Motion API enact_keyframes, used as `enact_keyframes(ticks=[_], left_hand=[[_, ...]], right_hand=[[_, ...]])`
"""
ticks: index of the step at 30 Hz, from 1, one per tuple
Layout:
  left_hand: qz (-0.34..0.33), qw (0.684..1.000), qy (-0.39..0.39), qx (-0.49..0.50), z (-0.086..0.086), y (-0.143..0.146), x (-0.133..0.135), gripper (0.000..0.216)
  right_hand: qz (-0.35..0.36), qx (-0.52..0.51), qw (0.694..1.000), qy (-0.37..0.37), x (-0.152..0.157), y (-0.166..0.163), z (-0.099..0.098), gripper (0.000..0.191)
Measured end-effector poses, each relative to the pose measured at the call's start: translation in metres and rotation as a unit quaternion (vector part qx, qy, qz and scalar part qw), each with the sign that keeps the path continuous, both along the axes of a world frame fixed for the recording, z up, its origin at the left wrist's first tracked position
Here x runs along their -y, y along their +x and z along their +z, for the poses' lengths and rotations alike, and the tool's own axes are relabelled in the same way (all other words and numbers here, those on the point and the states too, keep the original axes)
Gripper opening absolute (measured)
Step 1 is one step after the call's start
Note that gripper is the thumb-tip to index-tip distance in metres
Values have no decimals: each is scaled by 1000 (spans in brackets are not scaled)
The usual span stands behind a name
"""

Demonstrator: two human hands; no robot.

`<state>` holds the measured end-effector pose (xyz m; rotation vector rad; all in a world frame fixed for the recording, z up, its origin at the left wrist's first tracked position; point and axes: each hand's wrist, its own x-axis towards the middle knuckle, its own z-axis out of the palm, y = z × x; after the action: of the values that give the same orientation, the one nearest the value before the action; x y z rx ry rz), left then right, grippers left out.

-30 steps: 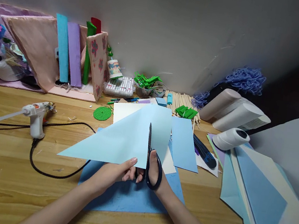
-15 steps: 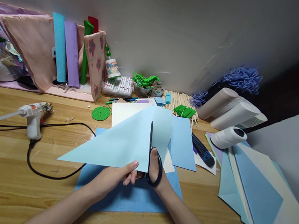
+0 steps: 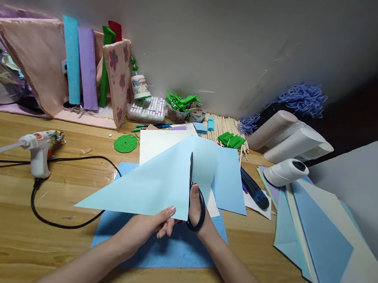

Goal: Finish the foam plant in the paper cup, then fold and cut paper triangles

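Observation:
A pale blue sheet of paper (image 3: pixel 153 181), with a slanted left edge, is held up over the table. My left hand (image 3: pixel 157 221) pinches its lower edge, thumb on top and fingers beneath. In my right hand (image 3: pixel 196 210) are black-handled scissors (image 3: pixel 201 213), my thumb through one loop. Their dark blade lies along a cut running up the paper, and the strip right of it bends away. The other blade is hidden behind the paper. Below both hands lies a darker blue sheet (image 3: pixel 156 249) on the table.
A white glue gun (image 3: pixel 39 155) with a black cord stands at left. Behind are a marker box (image 3: pixel 149 108), a green disc (image 3: pixel 125 143) and wooden sticks (image 3: pixel 228 125). To the right lie a dark blue cutter (image 3: pixel 255 190), a thread spool (image 3: pixel 286 172) and stacked coloured paper (image 3: pixel 324 241).
The scissor loops have drawn a little closer together, and the strip right of the cut bends out further. The view has shifted slightly; both hands keep their hold.

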<state>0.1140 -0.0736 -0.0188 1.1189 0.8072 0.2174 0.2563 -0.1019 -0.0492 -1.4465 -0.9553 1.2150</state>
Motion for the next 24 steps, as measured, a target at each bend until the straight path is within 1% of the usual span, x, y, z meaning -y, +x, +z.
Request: enact_keyframes(ticks=[6, 9, 12, 19, 22, 24], left_hand=[[17, 999, -34, 21, -2, 0, 1, 46], [11, 999, -36, 4, -4, 0, 2, 46], [-3, 999, -36, -17, -1, 0, 3, 46], [-4, 999, -44, -30, 4, 2, 3, 47], [-14, 998, -48, -31, 3, 2, 3, 48], [-21, 998, -45, -28, 1, 2, 4, 49]], right_hand=[[13, 22, 1000, -17, 1, 2, -1, 72], [6, 40, 999, 17, -2, 6, 1, 73], [-7, 56, 997, 48, -3, 8, 3, 71], [-17, 79, 996, 26, -3, 9, 1, 72], [-23, 66, 997, 35, -6, 12, 1, 75], [-32, 69, 996, 42, -7, 13, 2, 73]])
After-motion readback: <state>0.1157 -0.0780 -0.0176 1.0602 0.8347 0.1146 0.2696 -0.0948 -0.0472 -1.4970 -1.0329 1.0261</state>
